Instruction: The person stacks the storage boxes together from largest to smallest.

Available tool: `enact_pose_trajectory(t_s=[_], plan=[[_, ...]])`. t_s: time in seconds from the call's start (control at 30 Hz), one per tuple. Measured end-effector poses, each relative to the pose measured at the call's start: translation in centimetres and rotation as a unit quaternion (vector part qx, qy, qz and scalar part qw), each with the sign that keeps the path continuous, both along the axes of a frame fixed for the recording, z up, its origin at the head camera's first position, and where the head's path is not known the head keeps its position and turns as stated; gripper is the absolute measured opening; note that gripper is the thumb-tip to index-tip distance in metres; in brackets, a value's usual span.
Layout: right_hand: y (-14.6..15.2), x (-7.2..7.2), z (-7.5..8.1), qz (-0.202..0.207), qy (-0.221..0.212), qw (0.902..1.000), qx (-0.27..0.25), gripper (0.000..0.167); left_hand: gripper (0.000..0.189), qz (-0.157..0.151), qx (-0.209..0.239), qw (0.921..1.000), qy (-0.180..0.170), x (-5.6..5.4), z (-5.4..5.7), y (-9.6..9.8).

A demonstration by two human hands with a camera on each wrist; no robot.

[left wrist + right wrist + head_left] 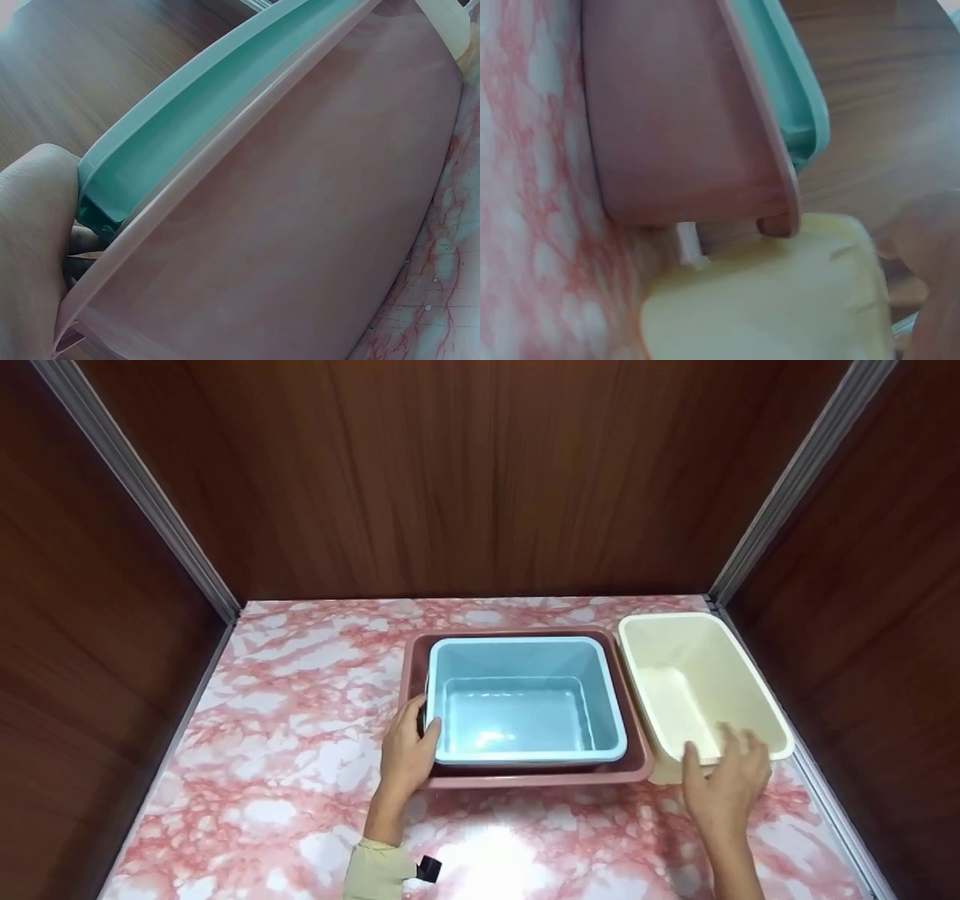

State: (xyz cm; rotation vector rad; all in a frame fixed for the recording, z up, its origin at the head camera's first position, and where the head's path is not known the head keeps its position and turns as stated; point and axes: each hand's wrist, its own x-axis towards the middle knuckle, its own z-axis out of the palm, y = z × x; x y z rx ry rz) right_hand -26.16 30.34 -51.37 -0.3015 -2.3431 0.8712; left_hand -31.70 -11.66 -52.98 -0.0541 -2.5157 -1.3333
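Observation:
A light-blue rectangular basin (525, 712) sits inside a larger dusky-pink basin (536, 781). At the blue basin's left rim, my left hand (406, 750) grips its edge, reaching over the pink rim. The left wrist view shows its fingers (84, 240) partly hidden under the blue rim (150, 124). A cream basin (705, 682) stands to the right, close beside the pink one. Over its near rim hovers my blurred right hand (727, 787), fingers spread and loosely bent; whether it touches the rim is unclear. In the right wrist view, that hand (926, 255) is beside the cream basin (772, 300).
The basins stand on a red-and-white marbled tabletop (285, 720). Brown wood-grain panels (465, 480) enclose the back and sides, with grey metal strips at the corners. The cream basin's right side is close to the right panel's edge (825, 802).

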Motion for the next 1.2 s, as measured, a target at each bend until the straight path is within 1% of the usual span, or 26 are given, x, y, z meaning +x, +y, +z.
enact_pose_trajectory(t_s=[0.03, 0.1, 0.17, 0.2, 0.23, 0.3, 0.37, 0.47, 0.5, 0.6, 0.73, 0.83, 0.93, 1.07, 1.13, 1.2], plan=[[0.1, 0.0, -0.1, -0.025, 0.006, 0.9990, -0.037, 0.064, 0.045, 0.001, 0.001, 1.0000, -0.002, 0.0, 0.0, 0.0], [0.4, 0.0, -0.4, -0.070, 0.008, 0.9912, -0.112, 0.080, 0.045, 0.001, 0.001, 1.0000, -0.004, 0.0, 0.0, 0.0], [0.6, -0.1, -0.7, -0.105, 0.002, 0.9781, -0.180, 0.093, 0.046, 0.002, 0.001, 1.0000, -0.007, 0.1, 0.0, -0.1], [0.8, -0.3, -0.8, -0.119, -0.004, 0.9707, -0.209, 0.098, 0.046, 0.002, 0.000, 1.0000, -0.007, 0.1, 0.0, -0.1], [0.9, -0.4, -0.9, -0.129, -0.001, 0.9633, -0.236, 0.102, 0.046, 0.002, 0.001, 1.0000, -0.008, 0.2, 0.0, -0.1], [1.0, -0.7, -1.1, -0.138, 0.005, 0.9464, -0.292, 0.108, 0.046, 0.005, 0.000, 1.0000, -0.007, 0.2, 0.0, 0.0], [1.1, -1.1, -1.2, -0.136, 0.015, 0.9266, -0.350, 0.111, 0.046, 0.006, 0.000, 1.0000, -0.006, 0.1, -0.1, 0.1], [1.1, -1.6, -1.1, -0.130, 0.034, 0.9014, -0.412, 0.112, 0.045, 0.007, 0.000, 1.0000, -0.004, 0.0, -0.2, 0.1], [1.0, -1.7, -1.1, -0.127, 0.039, 0.8959, -0.424, 0.112, 0.045, 0.008, 0.000, 1.0000, -0.003, 0.0, -0.3, 0.2], [0.8, -2.0, -1.0, -0.115, 0.047, 0.8889, -0.441, 0.108, 0.045, 0.010, 0.003, 0.9999, -0.006, 0.0, -0.4, 0.2], [0.5, -2.3, -1.0, -0.083, 0.082, 0.8756, -0.469, 0.101, 0.044, 0.011, 0.002, 0.9999, -0.007, 0.0, -0.5, 0.2], [0.3, -2.3, -0.9, -0.070, 0.100, 0.8669, -0.483, 0.100, 0.045, 0.011, 0.000, 0.9999, -0.004, -0.1, -0.5, 0.2], [0.3, -2.4, -0.9, -0.071, 0.100, 0.8660, -0.485, 0.100, 0.045, 0.012, -0.001, 0.9999, -0.004, -0.1, -0.3, 0.2], [0.3, -2.4, -1.0, -0.078, 0.086, 0.8698, -0.480, 0.100, 0.046, 0.003, 0.002, 1.0000, -0.003, -0.1, -0.2, 0.1], [0.3, -2.3, -1.1, -0.079, 0.078, 0.8701, -0.480, 0.099, 0.047, -0.003, 0.011, 0.9999, -0.010, -0.1, 0.0, 0.0], [0.3, -2.2, -1.1, -0.078, 0.072, 0.8692, -0.483, 0.099, 0.048, -0.008, 0.024, 0.9994, -0.025, 0.0, 0.2, -0.2]])
